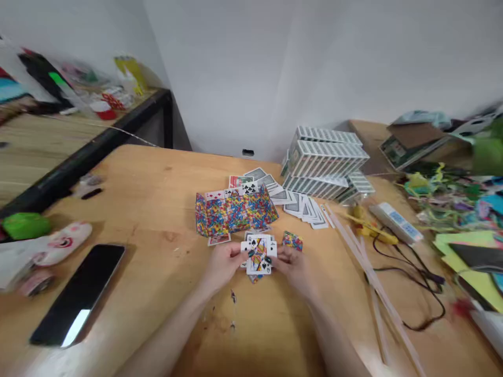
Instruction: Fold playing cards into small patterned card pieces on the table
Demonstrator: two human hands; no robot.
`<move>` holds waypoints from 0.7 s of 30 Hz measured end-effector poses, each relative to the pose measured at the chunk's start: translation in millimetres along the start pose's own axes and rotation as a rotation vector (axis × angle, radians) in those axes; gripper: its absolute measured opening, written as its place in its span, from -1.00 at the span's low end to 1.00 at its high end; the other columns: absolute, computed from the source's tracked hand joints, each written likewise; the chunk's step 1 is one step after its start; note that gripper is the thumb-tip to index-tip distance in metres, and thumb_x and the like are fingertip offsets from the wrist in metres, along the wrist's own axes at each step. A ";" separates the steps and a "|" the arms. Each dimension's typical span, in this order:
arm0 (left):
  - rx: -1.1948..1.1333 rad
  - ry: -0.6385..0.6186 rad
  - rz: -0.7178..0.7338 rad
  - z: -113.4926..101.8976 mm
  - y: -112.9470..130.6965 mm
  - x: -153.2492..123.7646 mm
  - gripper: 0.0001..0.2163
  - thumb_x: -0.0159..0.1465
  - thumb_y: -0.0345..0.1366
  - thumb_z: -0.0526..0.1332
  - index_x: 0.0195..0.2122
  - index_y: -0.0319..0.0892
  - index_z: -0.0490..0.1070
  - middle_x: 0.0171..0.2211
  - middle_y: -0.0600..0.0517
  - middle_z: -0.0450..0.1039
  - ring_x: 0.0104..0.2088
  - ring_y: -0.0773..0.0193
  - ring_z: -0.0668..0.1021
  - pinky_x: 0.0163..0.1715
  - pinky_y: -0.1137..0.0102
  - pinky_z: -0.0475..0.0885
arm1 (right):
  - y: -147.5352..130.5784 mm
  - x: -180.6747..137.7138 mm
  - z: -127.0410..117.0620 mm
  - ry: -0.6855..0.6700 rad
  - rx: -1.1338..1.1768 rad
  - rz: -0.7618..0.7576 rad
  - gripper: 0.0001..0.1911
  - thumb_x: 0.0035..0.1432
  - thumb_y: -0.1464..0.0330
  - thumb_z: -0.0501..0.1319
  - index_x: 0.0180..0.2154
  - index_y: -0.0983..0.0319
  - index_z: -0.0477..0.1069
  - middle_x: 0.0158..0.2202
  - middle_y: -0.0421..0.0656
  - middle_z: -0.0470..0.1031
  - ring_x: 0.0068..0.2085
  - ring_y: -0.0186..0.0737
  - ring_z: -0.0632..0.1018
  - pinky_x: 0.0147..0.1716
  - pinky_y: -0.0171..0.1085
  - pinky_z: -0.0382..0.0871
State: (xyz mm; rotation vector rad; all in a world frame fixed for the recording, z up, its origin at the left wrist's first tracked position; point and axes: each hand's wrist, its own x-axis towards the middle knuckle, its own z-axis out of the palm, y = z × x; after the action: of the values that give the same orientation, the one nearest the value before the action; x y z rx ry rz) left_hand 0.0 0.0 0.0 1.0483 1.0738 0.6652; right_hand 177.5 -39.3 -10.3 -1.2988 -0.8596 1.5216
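My left hand (225, 264) and my right hand (294, 266) pinch a few playing cards between them, just above the tabletop. In front is a queen of spades (259, 245). Behind it a four of spades (274, 250) sticks out at both sides. Left fingers close on the left edge, right fingers on the right edge. A small piece of multicoloured patterned card (293, 240) lies beside my right fingers. Just beyond the hands stands a folded multicoloured patterned sheet (236, 213), with several playing cards (232, 192) showing along its top edge. Another card (219, 239) pokes out below it.
Face-down cards (304, 209) fan out behind, near stacked striped boxes (330, 157). A black phone (80, 293) lies at left. Pale plastic strips (373, 277), a yellow glue gun (371, 228) and its black cable (424, 283) lie at right, with coloured clutter (451, 199) beyond.
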 end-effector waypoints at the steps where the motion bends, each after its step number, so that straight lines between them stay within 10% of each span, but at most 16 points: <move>1: -0.005 -0.002 0.001 0.1 0.1 -0.4 -0.83 0.05 -0.30 0.21 -0.36 -0.24 0.52 -0.46 0.06 0.54 -0.42 0.23 0.53 -0.38 0.37 0.41 | -0.7 -0.1 0.2 0.005 -0.006 -0.002 -0.70 -0.23 0.20 0.38 -0.47 0.27 0.44 -0.50 -0.15 0.55 -0.50 -0.25 0.53 -0.47 -0.30 0.39; 21: -0.153 -0.119 -0.129 -5.0 10.9 -7.1 -0.75 -0.02 -0.18 0.32 -0.40 -0.27 0.52 -0.48 0.02 0.53 -0.44 0.26 0.52 -0.35 0.39 0.40 | -4.3 -2.7 -0.3 -0.014 -0.018 0.031 -0.65 -0.22 0.16 0.38 -0.44 0.30 0.50 -0.50 -0.10 0.57 -0.48 -0.17 0.55 -0.49 -0.26 0.41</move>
State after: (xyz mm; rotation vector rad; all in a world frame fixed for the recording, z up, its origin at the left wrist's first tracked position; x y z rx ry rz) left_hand -6.8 0.0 12.2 0.8684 0.9632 0.5645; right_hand 178.7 -40.5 -5.4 -1.3210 -0.8674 1.5524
